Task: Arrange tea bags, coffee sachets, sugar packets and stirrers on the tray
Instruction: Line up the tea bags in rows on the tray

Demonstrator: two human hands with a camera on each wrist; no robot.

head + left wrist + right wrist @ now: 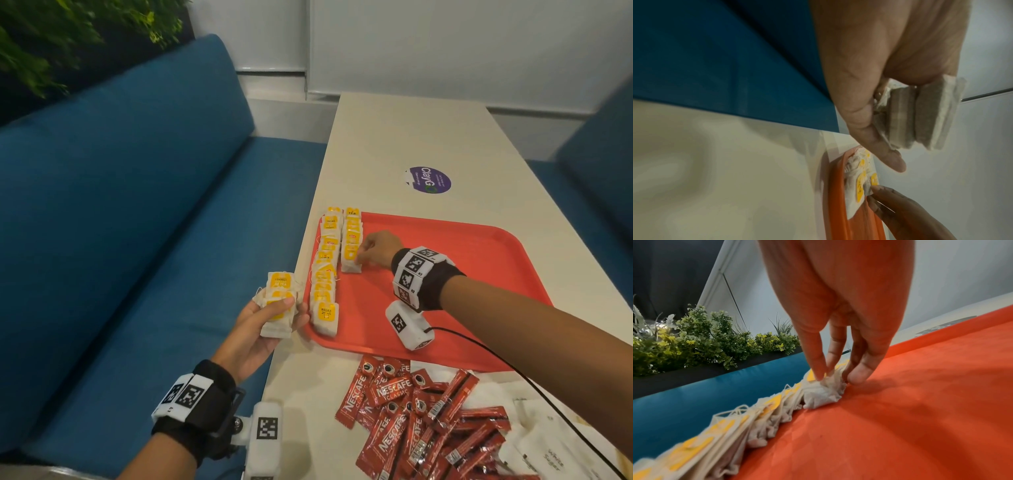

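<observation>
Both hands (263, 329) (375, 248) pinching, fingers curled

A tabletop (394, 137) runs away from the viewer, with a sofa (120, 205) along its left side and plants (51, 41) behind the sofa's backrest. A tray (445, 267) lies on the near half of the tabletop. Two rows of tea bags (325, 274) run along the tray's left edge, the inner row (352, 240) shorter and farther back. The right hand (375, 248) rests on the tray, touching the nearest bag of the inner row. The left hand (263, 329) holds a stack of tea bags (279, 301) just left of the tray, over the tabletop's edge. A round sticker (428, 180) lies behind the tray. Coffee sachets (411, 418) are heaped in front of the tray, with sugar packets (544, 448) to their right.
</observation>
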